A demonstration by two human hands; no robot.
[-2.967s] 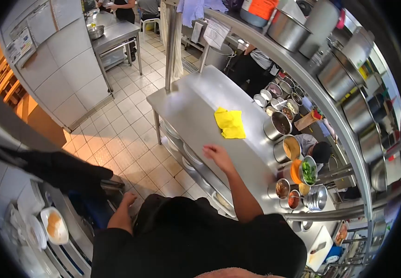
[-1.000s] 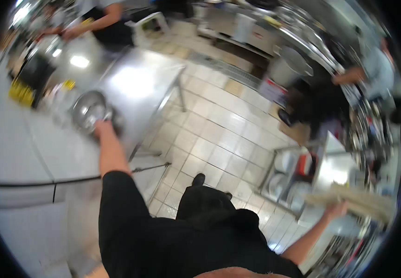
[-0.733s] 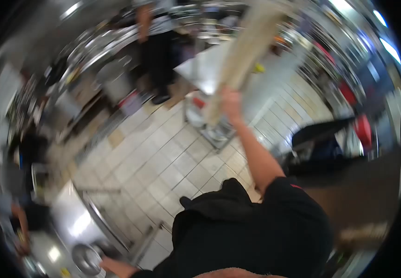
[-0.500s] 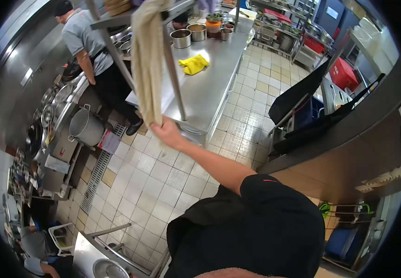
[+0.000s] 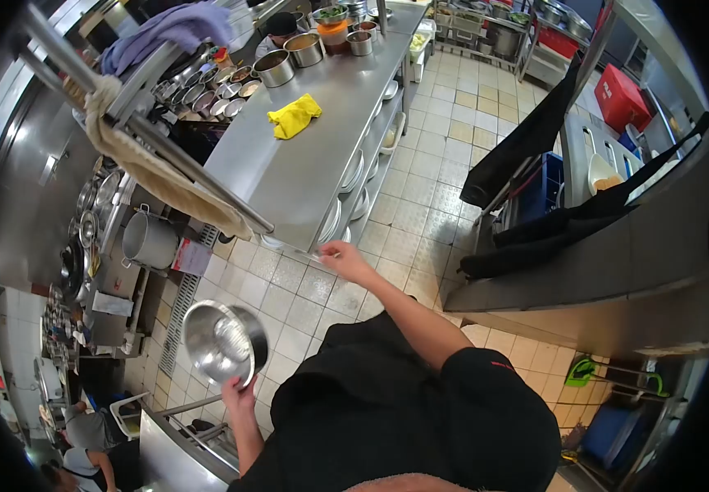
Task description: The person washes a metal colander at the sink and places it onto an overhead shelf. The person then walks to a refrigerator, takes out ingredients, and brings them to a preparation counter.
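At lower left of the frame the left hand (image 5: 240, 395) is gripping a metal bowl (image 5: 222, 343) by its edge, while near the centre the right hand (image 5: 346, 261), whose grasp I cannot tell, is hovering beside a table (image 5: 277, 184) where a yellow cloth (image 5: 295, 116) is lying toward the top.

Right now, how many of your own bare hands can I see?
2. The left hand holds a shiny round silver metal bowl, which may hide some fingertips; the right hand is by the near corner of the long grey steel counter.
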